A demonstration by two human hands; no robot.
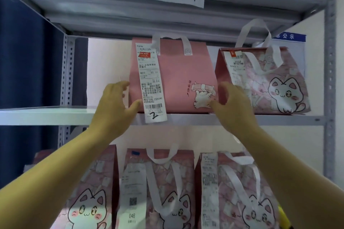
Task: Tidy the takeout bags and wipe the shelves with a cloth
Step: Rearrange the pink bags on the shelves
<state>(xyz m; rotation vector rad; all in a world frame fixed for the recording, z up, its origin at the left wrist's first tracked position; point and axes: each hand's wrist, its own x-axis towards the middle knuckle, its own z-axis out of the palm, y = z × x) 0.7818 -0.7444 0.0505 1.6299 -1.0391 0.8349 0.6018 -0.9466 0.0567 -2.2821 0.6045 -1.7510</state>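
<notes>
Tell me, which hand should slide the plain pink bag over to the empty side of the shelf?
Probably the left hand. It is at the left edge of the plain pink bag, beside the bare stretch of shelf. The right hand sits at the bag's other edge, by the cat bag, so it could push.

Grey metal shelf [55, 115], upper board: plain pink bag [176, 72] stands between my hands, my left hand [115, 106] at its left edge, my right hand [232, 102] at its right. Cat-print bag [270, 83] touching it, beyond my right hand. Board bare left of my left hand.
</notes>
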